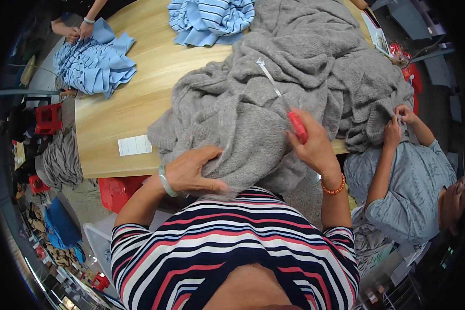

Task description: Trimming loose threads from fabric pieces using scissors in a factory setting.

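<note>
My right hand [314, 144] is closed round the red handle of a tool [296, 126]. Its long thin metal shaft points up and away over the cloth, with a small hooked-looking end. Below it lies a grey knit garment [258, 129], bunched at the table's near edge and draping toward my lap. My left hand [194, 169] holds this garment at its near left part, thumb spread from the fingers. Some of those fingertips are hidden in the folds. More grey knitwear [299, 31] is heaped beyond.
A light wooden table [106, 150] bears a white label strip [135, 145] and blue striped garments [212, 20]. At far left, another person's hands [80, 32] handle a blue garment [95, 62]. A co-worker [403, 181] at right grips the grey knit. Red stools [120, 194] stand below.
</note>
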Tool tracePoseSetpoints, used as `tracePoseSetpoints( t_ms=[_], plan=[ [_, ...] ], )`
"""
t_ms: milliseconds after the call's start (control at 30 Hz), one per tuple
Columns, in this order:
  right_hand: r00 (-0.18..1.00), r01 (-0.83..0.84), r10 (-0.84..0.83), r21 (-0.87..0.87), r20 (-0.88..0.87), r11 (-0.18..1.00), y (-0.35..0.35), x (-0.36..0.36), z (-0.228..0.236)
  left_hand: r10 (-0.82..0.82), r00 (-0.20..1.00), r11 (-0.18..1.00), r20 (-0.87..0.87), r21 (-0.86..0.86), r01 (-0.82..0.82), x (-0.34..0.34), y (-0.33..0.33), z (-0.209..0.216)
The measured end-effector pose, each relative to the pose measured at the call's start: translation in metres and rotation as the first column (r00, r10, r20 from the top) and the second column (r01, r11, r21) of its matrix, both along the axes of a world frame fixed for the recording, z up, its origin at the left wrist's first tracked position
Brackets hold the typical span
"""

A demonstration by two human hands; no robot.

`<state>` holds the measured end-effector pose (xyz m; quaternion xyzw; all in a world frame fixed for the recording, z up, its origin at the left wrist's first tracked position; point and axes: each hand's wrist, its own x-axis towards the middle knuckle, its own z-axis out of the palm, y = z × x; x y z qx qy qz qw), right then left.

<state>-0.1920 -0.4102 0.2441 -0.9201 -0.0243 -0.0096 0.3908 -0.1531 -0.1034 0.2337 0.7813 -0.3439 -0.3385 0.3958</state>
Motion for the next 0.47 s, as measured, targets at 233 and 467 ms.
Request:
tracePoseSetpoints(
  t_ms=[233, 467],
  plan=[
    [0.973, -0.177, 0.177, -0.015, 0.151, 0.984, 0.064, 0.052, -0.025, -0.05, 0.969, 0.996, 0.241, -0.065, 0.067, -0.016, -0.021, 0.005],
    [0.983, -0.178, 0.174, 0.066, 0.061, 0.982, 0.052, 0.072, -0.026, 0.248, 0.86, 0.969, 0.447, -0.12, -0.217, -0.003, 0.004, 0.004]
  ],
)
